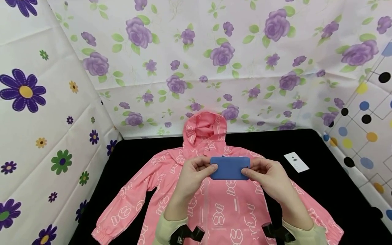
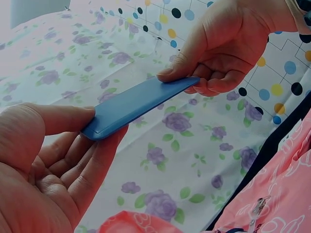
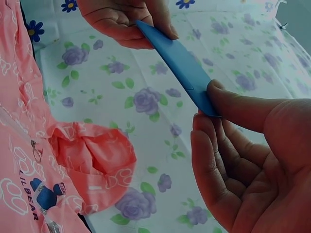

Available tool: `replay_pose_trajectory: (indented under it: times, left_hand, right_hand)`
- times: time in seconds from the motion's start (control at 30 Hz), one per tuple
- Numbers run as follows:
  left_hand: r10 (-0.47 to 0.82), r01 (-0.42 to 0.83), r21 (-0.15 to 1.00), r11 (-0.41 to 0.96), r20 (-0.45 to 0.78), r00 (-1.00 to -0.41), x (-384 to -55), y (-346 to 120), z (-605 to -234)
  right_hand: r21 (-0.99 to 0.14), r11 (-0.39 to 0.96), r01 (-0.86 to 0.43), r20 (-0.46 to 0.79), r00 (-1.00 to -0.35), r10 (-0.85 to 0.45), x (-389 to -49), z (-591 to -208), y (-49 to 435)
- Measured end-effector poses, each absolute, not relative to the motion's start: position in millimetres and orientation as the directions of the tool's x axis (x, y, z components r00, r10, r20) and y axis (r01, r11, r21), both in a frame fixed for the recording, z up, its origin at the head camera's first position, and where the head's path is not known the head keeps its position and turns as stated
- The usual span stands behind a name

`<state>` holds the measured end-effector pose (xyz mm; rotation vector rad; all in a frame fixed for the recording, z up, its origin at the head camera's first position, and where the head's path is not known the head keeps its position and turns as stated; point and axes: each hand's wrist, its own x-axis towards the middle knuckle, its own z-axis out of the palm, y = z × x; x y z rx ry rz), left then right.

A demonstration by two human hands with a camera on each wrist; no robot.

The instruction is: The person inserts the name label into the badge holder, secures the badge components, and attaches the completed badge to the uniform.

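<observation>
Both hands hold a flat blue card holder (image 1: 230, 168) level above the chest of a pink hooded jacket (image 1: 218, 200). My left hand (image 1: 196, 173) pinches its left end, thumb on the near face and fingers behind. At the other end my right hand (image 1: 269, 175) pinches it the same way. Seen from the left wrist, the card holder (image 2: 141, 104) is thin, with rounded corners and a fine line near one end. The right wrist view shows the jacket's hood (image 3: 97, 165) and a blue bear print below the card holder (image 3: 180, 63).
A white card (image 1: 296, 162) with a small person icon lies right of the jacket on the black table (image 1: 318, 146). Flowered cloth (image 1: 196, 61) hangs behind the table, with patterned cloths at both sides. The jacket's sleeves spread outward to left and right.
</observation>
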<state>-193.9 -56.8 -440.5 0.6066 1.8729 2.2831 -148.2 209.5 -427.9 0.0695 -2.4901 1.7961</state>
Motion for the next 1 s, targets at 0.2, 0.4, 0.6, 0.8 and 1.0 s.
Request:
replay_pose_trajectory:
  times: [0.2, 0.4, 0.6, 0.8, 1.0]
  left_hand:
    - [0.351, 0.149, 0.963, -0.223, 0.222, -0.91, -194.9, -57.5, -440.3]
    - [0.355, 0.138, 0.962, -0.234, 0.217, -0.909, -195.4, -57.1, -440.6]
    - [0.354, 0.127, 0.961, -0.245, 0.211, -0.911, -195.3, -56.5, -440.1]
    - [0.329, 0.119, 0.965, -0.235, 0.194, -0.924, -194.4, -57.0, -439.5]
    - [0.327, 0.104, 0.968, -0.227, 0.177, -0.928, -195.1, -58.0, -438.9]
  right_hand:
    - [-0.938, 0.338, -0.074, 0.084, -0.996, 0.015, -147.9, -428.5, 208.6]
    - [-0.929, 0.363, -0.066, 0.08, -0.997, 0.022, -147.2, -428.4, 208.1]
    - [-0.935, 0.346, -0.075, 0.084, -0.996, 0.012, -146.9, -429.6, 207.5]
    - [-0.941, 0.325, -0.089, 0.09, -0.996, -0.012, -146.9, -430.3, 206.7]
    - [-0.943, 0.317, -0.099, 0.098, -0.995, -0.02, -147.8, -429.4, 206.1]
